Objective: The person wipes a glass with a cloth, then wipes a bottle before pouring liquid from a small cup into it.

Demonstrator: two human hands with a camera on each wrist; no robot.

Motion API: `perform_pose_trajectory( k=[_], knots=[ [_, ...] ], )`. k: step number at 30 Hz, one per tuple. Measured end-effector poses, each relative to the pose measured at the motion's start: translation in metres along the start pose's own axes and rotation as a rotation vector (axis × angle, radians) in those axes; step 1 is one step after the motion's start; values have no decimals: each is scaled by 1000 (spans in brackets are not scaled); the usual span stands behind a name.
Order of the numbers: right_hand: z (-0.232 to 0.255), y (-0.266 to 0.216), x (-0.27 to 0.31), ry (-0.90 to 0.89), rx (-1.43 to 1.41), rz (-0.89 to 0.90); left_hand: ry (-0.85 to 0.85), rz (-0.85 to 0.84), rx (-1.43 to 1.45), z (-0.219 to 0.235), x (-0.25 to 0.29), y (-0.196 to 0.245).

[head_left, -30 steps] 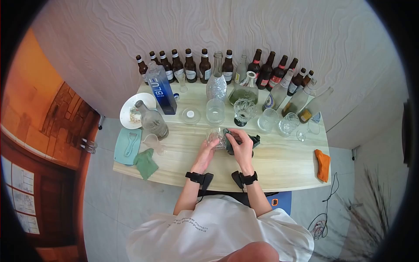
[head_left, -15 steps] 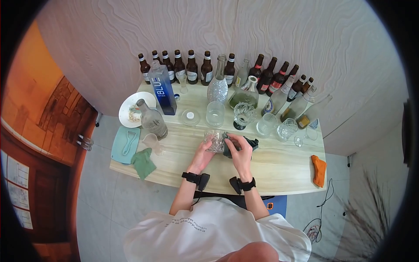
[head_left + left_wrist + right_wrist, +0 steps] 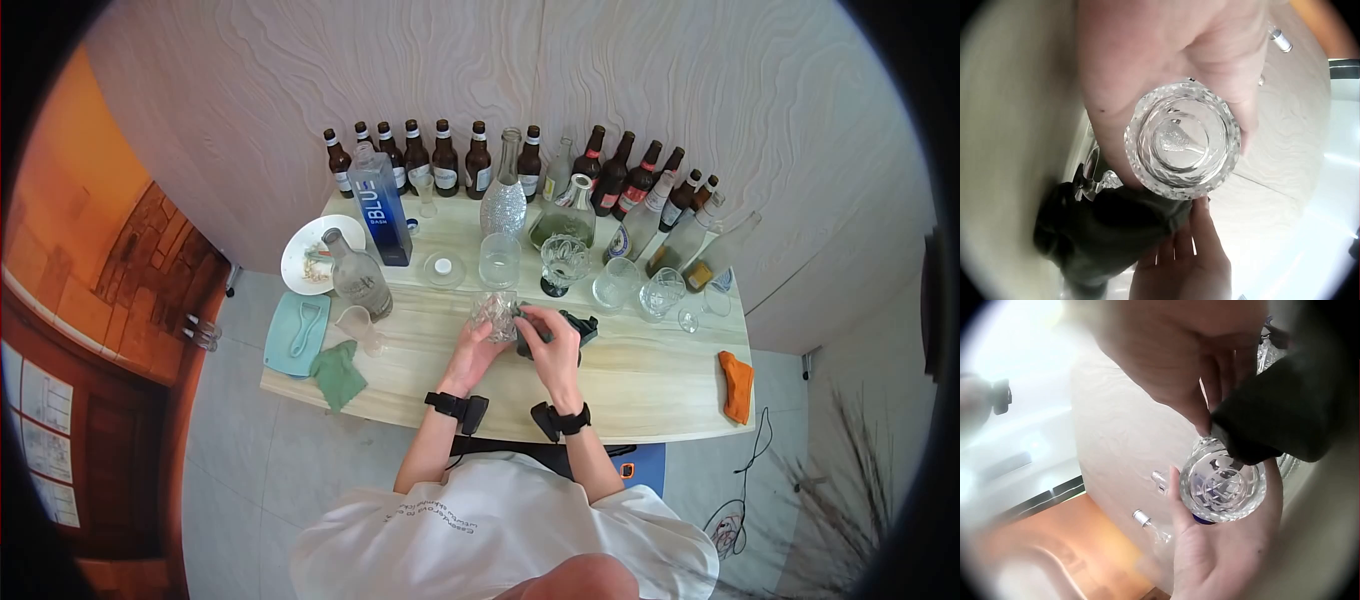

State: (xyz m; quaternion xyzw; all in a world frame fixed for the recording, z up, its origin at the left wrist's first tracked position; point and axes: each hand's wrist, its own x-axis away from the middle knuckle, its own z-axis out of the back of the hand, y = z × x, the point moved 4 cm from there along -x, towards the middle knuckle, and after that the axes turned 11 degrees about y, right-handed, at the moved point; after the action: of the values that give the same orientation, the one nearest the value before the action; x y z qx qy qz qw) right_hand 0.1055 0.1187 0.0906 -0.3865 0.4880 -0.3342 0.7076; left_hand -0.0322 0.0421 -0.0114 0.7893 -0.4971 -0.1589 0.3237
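A clear cut-glass tumbler (image 3: 1182,140) is gripped in my left hand (image 3: 474,358), thumb and fingers curled around its sides. It is above the front middle of the table, its round outline facing the left wrist camera. My right hand (image 3: 556,350) pinches a dark green cloth (image 3: 1279,412) against the tumbler's rim. Most of the cloth hangs in folds to the right of the glass. Parts of the right fingers are hidden behind the cloth in the left wrist view.
Behind the hands stand a frosted glass (image 3: 499,262), a footed glass bowl (image 3: 565,262) and more glasses (image 3: 615,285). Brown bottles (image 3: 445,165) line the back. At left are a grey bottle (image 3: 358,280), a plate (image 3: 296,275), a peeler on a board (image 3: 283,345) and a green cloth (image 3: 338,378); an orange cloth (image 3: 736,387) lies right.
The tumbler has turned a little in my left hand, while the right fingers keep the cloth at its rim. Both hands stay in nearly the same place; the head view shifts slightly.
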Motion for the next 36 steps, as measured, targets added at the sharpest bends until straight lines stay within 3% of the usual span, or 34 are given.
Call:
perform_pose_trajectory(
  k=[5,8,13,16,21,25,30,33,36],
  knots=[
    [8,9,-14,115,-32,-50,-48,31,21,-16,-33,-3],
    [18,5,-16,150,-19,9,-94,24,-5,-28,-56,-5],
    [29,4,-13,148,38,77,-132,58,-11,-25,-48,-10],
    [26,5,-24,144,19,81,-58,127,73,-21,-39,-14],
    [10,4,-48,101,-38,34,-69,84,115,-17,-41,-11],
    [3,10,-30,86,-42,26,-108,23,145,-13,-40,-11],
    [9,0,0,92,35,61,-10,60,135,-2,-41,-13],
    [11,-4,-10,138,66,184,-16,67,100,-7,-40,-13],
    [17,-4,-36,149,50,133,-52,76,82,-13,-38,-15]
  ],
)
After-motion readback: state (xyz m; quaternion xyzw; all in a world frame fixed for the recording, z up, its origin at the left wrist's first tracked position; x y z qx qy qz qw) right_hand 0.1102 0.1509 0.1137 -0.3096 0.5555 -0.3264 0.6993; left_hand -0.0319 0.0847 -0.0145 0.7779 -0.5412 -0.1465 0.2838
